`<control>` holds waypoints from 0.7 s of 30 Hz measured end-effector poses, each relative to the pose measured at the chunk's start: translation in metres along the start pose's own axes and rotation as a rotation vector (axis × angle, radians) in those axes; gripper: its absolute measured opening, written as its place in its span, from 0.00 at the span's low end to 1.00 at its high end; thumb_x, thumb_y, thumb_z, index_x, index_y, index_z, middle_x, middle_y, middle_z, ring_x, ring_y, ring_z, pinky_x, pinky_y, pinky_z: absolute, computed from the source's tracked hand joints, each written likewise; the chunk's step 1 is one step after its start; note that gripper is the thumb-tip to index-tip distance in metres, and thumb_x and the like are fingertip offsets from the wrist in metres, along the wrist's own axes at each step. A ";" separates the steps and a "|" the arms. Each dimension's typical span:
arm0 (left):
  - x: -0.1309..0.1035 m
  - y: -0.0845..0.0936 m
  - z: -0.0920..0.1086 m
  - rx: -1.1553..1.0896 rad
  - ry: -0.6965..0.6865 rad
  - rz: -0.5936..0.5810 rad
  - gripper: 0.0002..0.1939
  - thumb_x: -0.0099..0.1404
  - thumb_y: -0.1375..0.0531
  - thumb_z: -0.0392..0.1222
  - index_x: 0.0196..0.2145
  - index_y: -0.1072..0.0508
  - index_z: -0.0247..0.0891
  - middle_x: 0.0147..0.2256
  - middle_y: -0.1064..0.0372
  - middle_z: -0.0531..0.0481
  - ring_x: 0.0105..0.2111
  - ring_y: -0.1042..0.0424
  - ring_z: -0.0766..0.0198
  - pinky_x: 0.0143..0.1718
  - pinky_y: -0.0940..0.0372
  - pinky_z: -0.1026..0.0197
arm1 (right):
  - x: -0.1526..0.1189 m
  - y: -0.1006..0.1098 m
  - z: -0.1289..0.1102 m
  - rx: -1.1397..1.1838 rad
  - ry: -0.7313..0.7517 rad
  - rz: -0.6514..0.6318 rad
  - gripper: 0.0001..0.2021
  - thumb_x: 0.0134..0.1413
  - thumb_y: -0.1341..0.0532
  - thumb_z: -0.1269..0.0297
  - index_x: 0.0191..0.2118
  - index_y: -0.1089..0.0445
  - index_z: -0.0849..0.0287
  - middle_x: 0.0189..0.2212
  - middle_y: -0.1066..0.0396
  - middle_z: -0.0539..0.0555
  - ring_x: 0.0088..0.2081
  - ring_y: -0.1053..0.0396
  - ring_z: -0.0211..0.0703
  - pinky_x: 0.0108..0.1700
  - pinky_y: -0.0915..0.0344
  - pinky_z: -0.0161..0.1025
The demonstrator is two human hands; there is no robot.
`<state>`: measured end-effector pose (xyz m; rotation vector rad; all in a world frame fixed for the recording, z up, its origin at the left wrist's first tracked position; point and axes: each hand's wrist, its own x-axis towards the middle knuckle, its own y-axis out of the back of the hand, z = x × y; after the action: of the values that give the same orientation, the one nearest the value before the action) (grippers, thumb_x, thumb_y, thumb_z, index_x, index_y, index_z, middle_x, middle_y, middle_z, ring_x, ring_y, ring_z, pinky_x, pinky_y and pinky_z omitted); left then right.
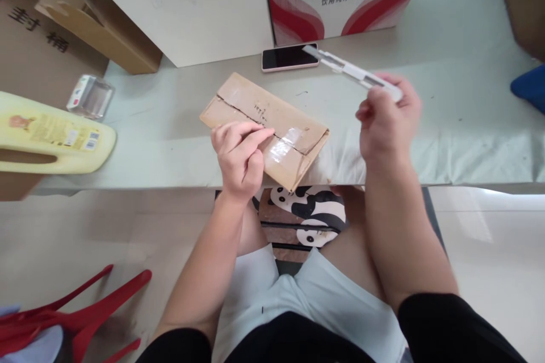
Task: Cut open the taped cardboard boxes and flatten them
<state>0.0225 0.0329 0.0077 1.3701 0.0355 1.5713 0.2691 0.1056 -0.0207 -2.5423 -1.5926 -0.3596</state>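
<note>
A flat brown cardboard box (281,108) lies tilted across the front edge of the covered table, with clear tape and a dark seam on its top. My left hand (239,156) rests on the box's near left side, its fingers folded and the index fingertip on the seam. Raised to the right of the box, my right hand (388,119) is closed around a white utility knife (355,72). The knife's blade is out and points up and left, over a phone (289,58) with a dark screen.
Behind the phone stand a white box (191,5) and a red and white carton (340,11). At left are a yellow bottle (55,136), a small clear container (91,96) and an open cardboard box (106,28). A blue object (530,88) sits far right; a red chair (97,306) stands below left.
</note>
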 end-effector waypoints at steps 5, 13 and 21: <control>-0.007 -0.005 -0.002 -0.034 0.042 0.043 0.17 0.69 0.50 0.45 0.46 0.24 0.43 0.46 0.27 0.42 0.47 0.30 0.50 0.52 0.39 0.45 | 0.006 0.008 -0.021 0.161 0.242 0.050 0.15 0.69 0.52 0.46 0.46 0.37 0.48 0.34 0.32 0.51 0.24 0.32 0.37 0.26 0.32 0.40; -0.017 -0.024 -0.002 -0.041 0.102 0.251 0.12 0.68 0.53 0.46 0.35 0.31 0.44 0.36 0.31 0.46 0.40 0.31 0.52 0.60 0.45 0.41 | -0.045 -0.003 -0.084 0.169 0.295 -0.087 0.09 0.72 0.49 0.51 0.46 0.39 0.47 0.36 0.29 0.49 0.32 0.22 0.41 0.30 0.26 0.40; -0.015 -0.021 0.000 0.036 0.167 0.214 0.18 0.69 0.57 0.53 0.33 0.32 0.45 0.34 0.32 0.44 0.41 0.30 0.49 0.59 0.43 0.38 | -0.057 -0.008 -0.083 0.104 0.269 -0.299 0.11 0.68 0.42 0.51 0.41 0.32 0.52 0.36 0.24 0.50 0.32 0.22 0.42 0.36 0.24 0.44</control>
<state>0.0335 0.0335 -0.0157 1.3015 0.0194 1.8695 0.2273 0.0409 0.0443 -2.0760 -1.8271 -0.6023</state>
